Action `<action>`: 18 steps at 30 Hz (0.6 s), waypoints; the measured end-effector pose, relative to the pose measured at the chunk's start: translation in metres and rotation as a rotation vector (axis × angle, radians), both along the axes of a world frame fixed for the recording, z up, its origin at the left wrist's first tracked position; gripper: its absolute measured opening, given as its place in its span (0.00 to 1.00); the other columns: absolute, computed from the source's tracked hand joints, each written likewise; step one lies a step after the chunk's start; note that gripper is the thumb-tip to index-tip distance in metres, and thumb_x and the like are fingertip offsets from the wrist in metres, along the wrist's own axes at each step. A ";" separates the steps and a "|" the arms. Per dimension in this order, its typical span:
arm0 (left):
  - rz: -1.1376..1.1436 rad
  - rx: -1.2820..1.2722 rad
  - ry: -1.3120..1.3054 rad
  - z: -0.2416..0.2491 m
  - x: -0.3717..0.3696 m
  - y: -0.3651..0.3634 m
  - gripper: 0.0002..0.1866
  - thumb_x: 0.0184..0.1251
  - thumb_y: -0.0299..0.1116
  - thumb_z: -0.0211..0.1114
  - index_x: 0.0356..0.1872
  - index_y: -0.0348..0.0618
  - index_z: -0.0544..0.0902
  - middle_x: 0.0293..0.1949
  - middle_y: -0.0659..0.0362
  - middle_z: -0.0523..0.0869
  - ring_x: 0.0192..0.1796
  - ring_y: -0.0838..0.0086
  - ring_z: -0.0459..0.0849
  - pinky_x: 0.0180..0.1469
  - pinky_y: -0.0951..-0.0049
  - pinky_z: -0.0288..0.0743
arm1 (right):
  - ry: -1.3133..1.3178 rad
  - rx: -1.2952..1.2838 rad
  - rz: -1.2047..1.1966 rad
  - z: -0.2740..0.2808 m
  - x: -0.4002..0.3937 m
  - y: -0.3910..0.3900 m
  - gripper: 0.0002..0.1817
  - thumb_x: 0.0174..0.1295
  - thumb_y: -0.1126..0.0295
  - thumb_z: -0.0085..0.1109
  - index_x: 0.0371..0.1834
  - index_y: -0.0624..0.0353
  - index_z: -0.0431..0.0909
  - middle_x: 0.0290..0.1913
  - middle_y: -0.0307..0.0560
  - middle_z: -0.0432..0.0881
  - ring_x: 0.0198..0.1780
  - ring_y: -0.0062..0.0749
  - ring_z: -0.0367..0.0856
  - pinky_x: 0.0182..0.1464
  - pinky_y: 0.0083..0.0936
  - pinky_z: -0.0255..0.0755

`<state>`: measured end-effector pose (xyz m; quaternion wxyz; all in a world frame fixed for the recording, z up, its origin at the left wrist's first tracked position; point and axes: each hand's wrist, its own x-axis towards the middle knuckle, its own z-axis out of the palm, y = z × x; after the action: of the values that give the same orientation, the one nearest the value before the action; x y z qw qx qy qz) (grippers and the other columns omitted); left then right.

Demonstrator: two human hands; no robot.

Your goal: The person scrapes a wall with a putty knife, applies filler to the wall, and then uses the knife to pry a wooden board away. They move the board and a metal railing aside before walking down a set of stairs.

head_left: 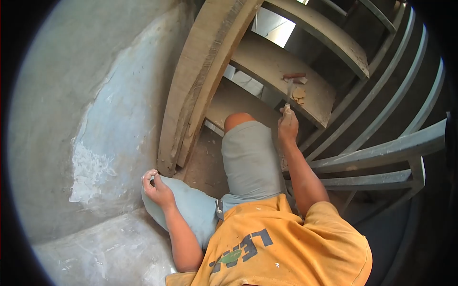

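My right hand (287,125) is raised before a wooden stair step and closed around a thin-bladed knife (289,89), its narrow blade pointing up and away. Just past the blade, a reddish-brown handled thing (294,75) and several tan flat pieces (299,95) lie on the step (272,62). My left hand (159,191) hovers by my bent left knee, with fingers curled and thumb against them. White residue coats its fingertips; whether anything small is pinched there is hidden.
A grey wall (121,105) with a pale, rough white patch (90,167) stands to the left. Beside it rises a thick wooden stair side board (200,71). Metal railing bars (381,105) curve along the right. More steps (319,28) climb beyond.
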<state>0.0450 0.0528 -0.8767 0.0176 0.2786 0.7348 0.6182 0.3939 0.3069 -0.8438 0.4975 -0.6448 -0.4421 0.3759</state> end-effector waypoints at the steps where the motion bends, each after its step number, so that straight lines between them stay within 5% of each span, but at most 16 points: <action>1: 0.018 -0.021 -0.009 0.001 0.000 -0.003 0.04 0.67 0.23 0.60 0.37 0.34 0.81 0.41 0.53 0.85 0.47 0.62 0.83 0.57 0.64 0.75 | -0.039 -0.018 -0.003 -0.012 0.006 -0.004 0.25 0.80 0.48 0.47 0.45 0.61 0.83 0.22 0.31 0.69 0.23 0.16 0.67 0.26 0.20 0.61; 8: -0.004 0.007 -0.010 -0.010 -0.001 -0.013 0.04 0.67 0.22 0.59 0.38 0.33 0.82 0.40 0.54 0.84 0.46 0.63 0.82 0.55 0.64 0.75 | -0.118 0.430 0.042 0.029 -0.015 -0.036 0.22 0.82 0.55 0.44 0.44 0.62 0.82 0.23 0.34 0.71 0.24 0.17 0.70 0.27 0.20 0.62; 12: -0.011 0.001 0.020 -0.009 -0.002 -0.011 0.04 0.67 0.22 0.59 0.38 0.33 0.81 0.40 0.54 0.84 0.46 0.64 0.82 0.55 0.64 0.75 | -0.577 0.622 -0.143 -0.001 0.006 -0.012 0.20 0.81 0.56 0.45 0.46 0.61 0.81 0.26 0.54 0.81 0.28 0.37 0.83 0.32 0.34 0.71; 14: -0.012 -0.001 0.062 -0.008 -0.003 -0.012 0.04 0.67 0.22 0.59 0.38 0.33 0.81 0.40 0.54 0.84 0.46 0.65 0.82 0.54 0.65 0.75 | -0.682 0.257 0.029 -0.002 0.012 -0.014 0.23 0.81 0.54 0.43 0.43 0.62 0.81 0.32 0.62 0.84 0.34 0.54 0.85 0.39 0.42 0.75; 15: -0.003 0.002 0.023 -0.009 -0.002 -0.011 0.04 0.67 0.22 0.59 0.38 0.33 0.81 0.40 0.54 0.84 0.46 0.64 0.81 0.54 0.65 0.75 | -0.676 0.300 0.023 0.011 0.005 -0.016 0.23 0.81 0.54 0.43 0.43 0.62 0.81 0.32 0.62 0.84 0.34 0.54 0.85 0.39 0.42 0.75; 17: -0.002 0.002 -0.020 -0.009 -0.002 -0.011 0.04 0.68 0.22 0.59 0.38 0.33 0.81 0.40 0.54 0.84 0.46 0.64 0.81 0.54 0.65 0.75 | -0.289 0.144 -0.019 0.039 -0.006 -0.042 0.26 0.81 0.52 0.41 0.39 0.63 0.82 0.37 0.64 0.85 0.42 0.62 0.84 0.48 0.48 0.74; 18: -0.004 0.004 -0.009 -0.008 -0.002 -0.011 0.04 0.68 0.22 0.58 0.38 0.33 0.81 0.40 0.54 0.83 0.46 0.64 0.81 0.55 0.65 0.74 | -0.295 0.150 -0.035 0.029 0.000 -0.037 0.26 0.81 0.52 0.41 0.39 0.63 0.82 0.37 0.64 0.85 0.42 0.62 0.84 0.48 0.48 0.74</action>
<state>0.0425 0.0421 -0.8848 0.0216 0.2776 0.7329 0.6207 0.3940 0.2696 -0.8153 0.4802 -0.6616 -0.5260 0.2346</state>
